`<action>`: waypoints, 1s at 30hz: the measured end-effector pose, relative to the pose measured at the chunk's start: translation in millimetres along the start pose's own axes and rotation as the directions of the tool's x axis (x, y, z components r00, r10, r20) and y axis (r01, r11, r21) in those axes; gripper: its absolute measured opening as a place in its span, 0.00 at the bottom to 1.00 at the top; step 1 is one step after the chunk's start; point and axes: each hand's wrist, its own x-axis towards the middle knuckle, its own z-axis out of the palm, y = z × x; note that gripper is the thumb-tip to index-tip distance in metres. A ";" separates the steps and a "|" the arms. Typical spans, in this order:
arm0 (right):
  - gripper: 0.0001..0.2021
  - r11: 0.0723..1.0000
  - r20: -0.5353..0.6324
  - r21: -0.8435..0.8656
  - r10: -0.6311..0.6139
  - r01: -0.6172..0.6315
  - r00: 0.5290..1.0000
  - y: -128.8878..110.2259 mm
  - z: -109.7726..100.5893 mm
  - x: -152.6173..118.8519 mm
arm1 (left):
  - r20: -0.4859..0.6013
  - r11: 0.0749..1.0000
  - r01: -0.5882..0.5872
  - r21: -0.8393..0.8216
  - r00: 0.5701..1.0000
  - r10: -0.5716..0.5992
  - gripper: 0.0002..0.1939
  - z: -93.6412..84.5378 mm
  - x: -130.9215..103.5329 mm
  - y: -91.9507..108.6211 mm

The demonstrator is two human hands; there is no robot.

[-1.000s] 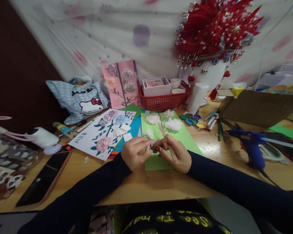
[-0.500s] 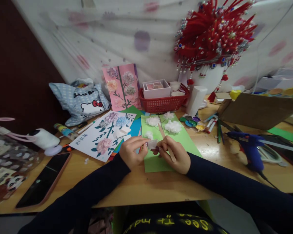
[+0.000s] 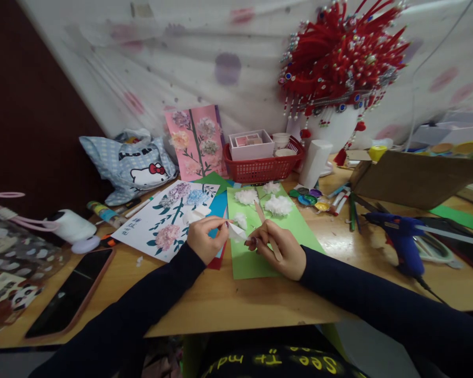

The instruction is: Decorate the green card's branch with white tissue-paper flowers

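Observation:
A small piece of white tissue paper (image 3: 237,231) stretches between my two hands above a green sheet (image 3: 256,265). My left hand (image 3: 208,239) pinches its left end between thumb and finger. The fingertips of my right hand (image 3: 280,251) close on its lower right corner, and the same hand holds a flat wooden stick (image 3: 259,212) pointing up and away. White paper blossoms (image 3: 278,205) lie on the green sheet. Left of it, more folded white tissue (image 3: 197,214) rests on a white sheet with pink, purple and blue flowers (image 3: 167,237).
Behind stand a pink flower picture (image 3: 197,142), a red basket (image 3: 260,170) and a white roll (image 3: 316,163). Paint pots (image 3: 307,199), markers and a blue glue gun (image 3: 404,241) are at the right. A phone (image 3: 69,294) and a checkered bag (image 3: 130,168) are at the left.
My left hand has moved slightly left, away from my right hand, and the white tissue between them is now spread out more. My right hand has barely moved.

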 end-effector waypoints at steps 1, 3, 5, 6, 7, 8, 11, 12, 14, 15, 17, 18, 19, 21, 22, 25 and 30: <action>0.11 1.000 0.001 -0.004 0.000 0.000 1.000 -0.2 -0.1 0.0 | 0.000 1.000 0.008 0.000 1.000 -0.008 0.10 -0.6 0.6 -0.9; 0.11 1.000 0.004 -0.010 0.008 -0.008 1.000 -1.2 -0.6 0.0 | -0.008 1.000 0.013 0.003 1.000 -0.013 0.10 -1.9 1.8 -2.4; 0.11 1.000 0.007 -0.012 0.013 -0.013 1.000 -3.0 -1.1 0.2 | -0.019 1.000 0.006 0.018 1.000 -0.005 0.09 -2.5 2.6 -3.8; 0.11 1.000 0.007 -0.021 0.011 -0.011 1.000 -4.1 -1.2 0.4 | -0.022 1.000 0.004 0.027 1.000 -0.004 0.09 -2.3 2.6 -4.2; 0.11 0.999 0.006 -0.035 0.006 -0.006 1.000 -5.1 -1.3 0.7 | -0.020 0.999 0.003 0.035 1.000 -0.002 0.09 -1.8 2.3 -4.4; 0.12 0.999 0.002 -0.052 0.000 0.000 1.000 -5.9 -1.1 1.1 | -0.010 0.999 0.001 0.040 1.000 0.000 0.09 -0.9 1.7 -4.2; 0.13 0.995 -0.017 -0.104 -0.005 0.003 1.000 -6.1 0.1 2.8 | 0.024 0.999 -0.017 0.045 1.000 0.016 0.09 2.7 -1.6 -1.1; 0.14 0.993 -0.027 -0.118 0.002 -0.005 1.000 -5.1 0.6 3.4 | 0.027 0.999 -0.030 0.042 0.999 0.029 0.08 3.9 -2.9 0.7; 0.14 0.988 -0.046 -0.149 0.021 -0.028 0.999 -2.1 1.5 4.2 | 0.030 0.998 -0.054 0.030 0.998 0.053 0.08 5.5 -5.3 5.3; 0.14 0.985 -0.058 -0.167 0.031 -0.040 0.998 -0.2 1.7 4.4 | 0.033 0.998 -0.065 0.019 0.997 0.064 0.08 5.9 -6.2 7.8; 0.14 0.981 -0.076 -0.186 0.043 -0.056 0.996 2.9 1.6 4.3 | 0.062 0.997 -0.070 -0.019 0.996 0.071 0.08 6.4 -7.6 13.0; 0.13 0.982 -0.077 -0.180 0.044 -0.058 0.996 3.9 1.3 4.0 | 0.082 0.997 -0.063 -0.046 0.994 0.067 0.08 6.6 -8.1 15.4; 0.13 0.984 -0.073 -0.168 0.042 -0.054 0.996 4.2 1.0 3.8 | 0.108 0.996 -0.052 -0.073 0.992 0.060 0.08 6.9 -8.4 17.5; 0.12 0.991 -0.057 -0.133 0.025 -0.032 0.998 3.3 0.4 3.3 | 0.164 0.993 -0.026 -0.114 0.986 0.045 0.09 7.9 -8.9 20.4; 0.12 0.993 -0.048 -0.115 0.014 -0.019 0.999 2.4 0.2 3.2 | 0.181 0.992 -0.018 -0.122 0.983 0.040 0.10 8.6 -9.2 20.9; 0.12 0.996 -0.034 -0.092 -0.009 0.006 0.999 -0.2 0.0 2.8 | 0.175 0.993 -0.011 -0.114 0.984 0.031 0.05 10.2 -9.7 18.2; 0.12 0.997 -0.036 -0.071 0.023 -0.025 0.999 1.1 0.6 2.1 | 0.124 0.997 0.011 -0.075 0.992 -0.001 0.07 9.7 -9.0 8.9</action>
